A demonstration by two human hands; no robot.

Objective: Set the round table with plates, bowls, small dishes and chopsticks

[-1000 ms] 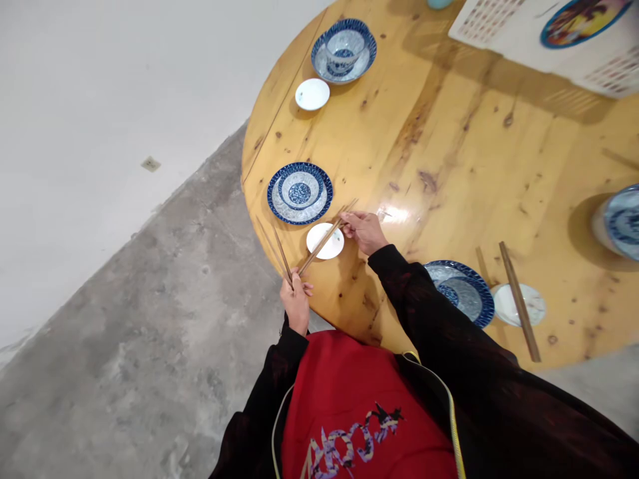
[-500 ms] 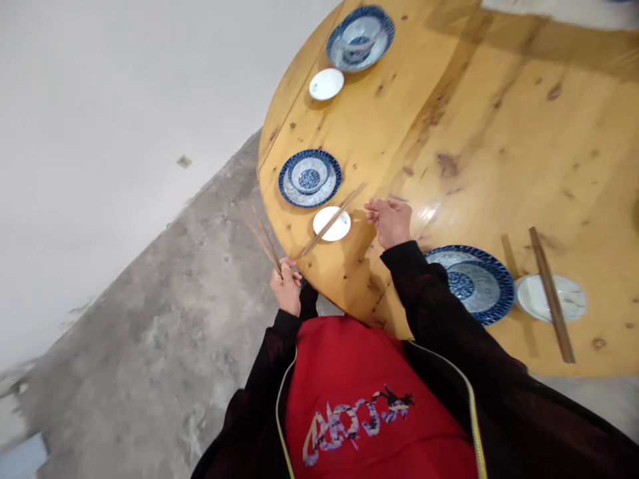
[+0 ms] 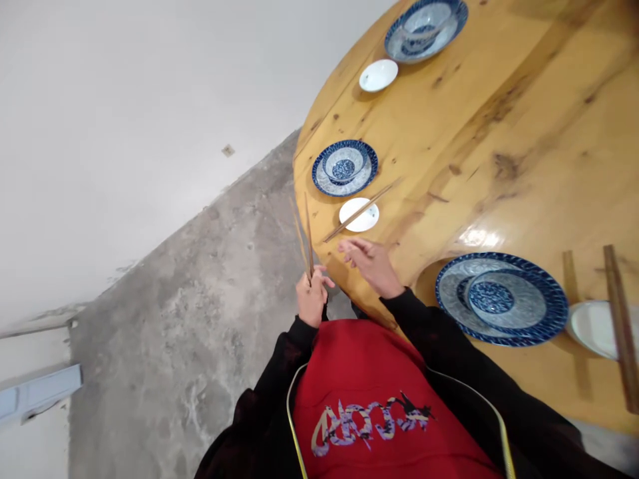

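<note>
Over the floor just off the table edge, my left hand is closed around wooden chopsticks, whose upper ends fan apart and point away from me. My right hand hovers at the table edge, fingers loosely bent and apart, with nothing visible in it. Just beyond it, another pair of chopsticks lies slantwise across a small white dish. Behind that dish sits a blue-patterned plate bearing a bowl.
Nearer on the wooden table are a larger-looking blue plate with a bowl, and a white dish with chopsticks across it. At the far end stand another plate with a bowl and a white dish. A wall rises left.
My right hand has moved from the right of the middle white dish to its near side, closer to my left hand. My left hand still holds chopsticks. The view has shifted left.
</note>
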